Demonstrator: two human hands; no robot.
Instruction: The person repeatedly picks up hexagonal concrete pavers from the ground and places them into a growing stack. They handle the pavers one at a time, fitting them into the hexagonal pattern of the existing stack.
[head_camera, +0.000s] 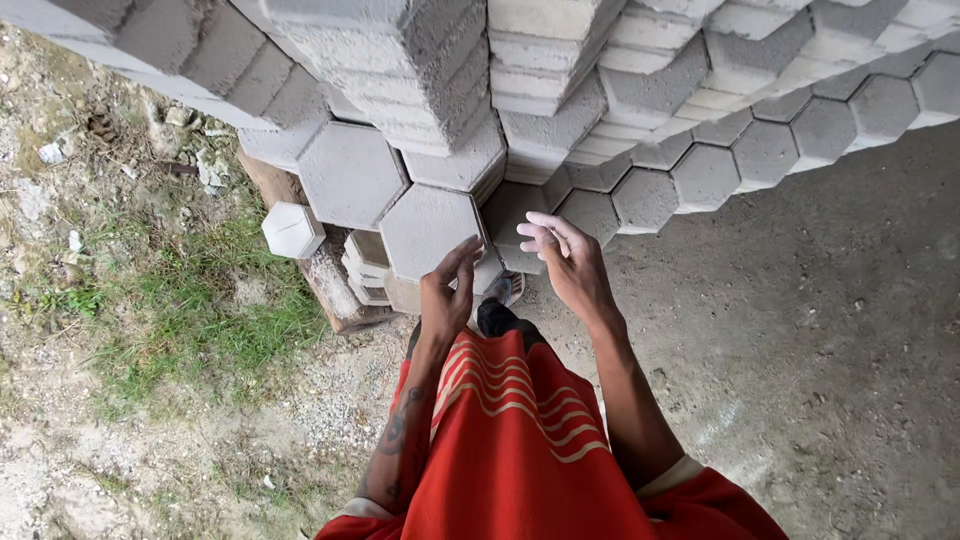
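Grey hexagonal concrete paving blocks (430, 230) rise in stacked rows before me. I see my left hand (447, 295) with fingers spread, empty, just beside the nearest block's lower edge. My right hand (568, 262) hovers open too, palm turned inward, near the neighbouring block. A small white hexagonal block (292, 230) sits on a wooden pallet (335, 290).

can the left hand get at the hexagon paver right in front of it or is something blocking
Probably yes. The left hand is open, fingers spread, just below the grey hexagonal paver at the stack's lower edge, with nothing between them. The right hand hovers off to the side, clear of the way.
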